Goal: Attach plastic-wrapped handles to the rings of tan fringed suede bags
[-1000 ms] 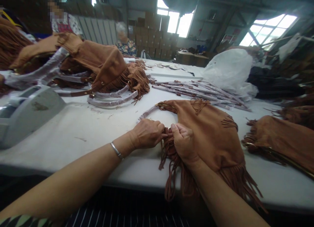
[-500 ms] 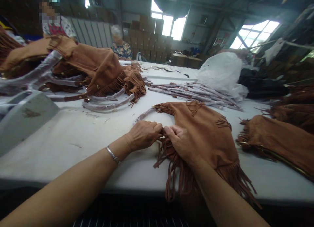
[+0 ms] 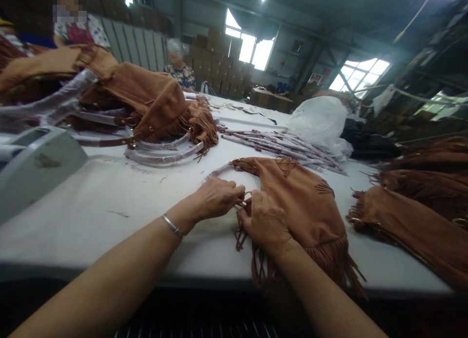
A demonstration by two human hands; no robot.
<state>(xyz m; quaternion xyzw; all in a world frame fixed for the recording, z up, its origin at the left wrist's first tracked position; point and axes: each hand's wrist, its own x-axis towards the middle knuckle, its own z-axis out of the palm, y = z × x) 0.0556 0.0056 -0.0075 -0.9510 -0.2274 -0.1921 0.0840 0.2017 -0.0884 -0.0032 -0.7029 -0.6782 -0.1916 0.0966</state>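
Note:
A brown suede bag (image 3: 305,201) with long fringe lies on the white table in front of me. Its curved handle (image 3: 220,170), wrapped in clear plastic, runs from the bag's far corner toward my left hand (image 3: 218,197). That hand is closed, pinching the handle's near end. My right hand (image 3: 266,222) is closed on the bag's near corner, just right of the left fingers. A small metal ring (image 3: 247,194) shows between the two hands; whether the handle's end is joined to it I cannot tell. Fringe hangs below the right wrist.
Several brown bags with wrapped handles are heaped on the left (image 3: 146,99), behind a grey machine part (image 3: 47,165). Wrapped straps (image 3: 281,145) lie beyond my bag, beside a clear plastic bag (image 3: 320,116). More suede bags (image 3: 413,226) lie at right. Two people are across the table.
My right hand has turned, its back now facing up, with its fingers on the bag's corner. A metal ring has come into sight between the hands. The view has shifted slightly.

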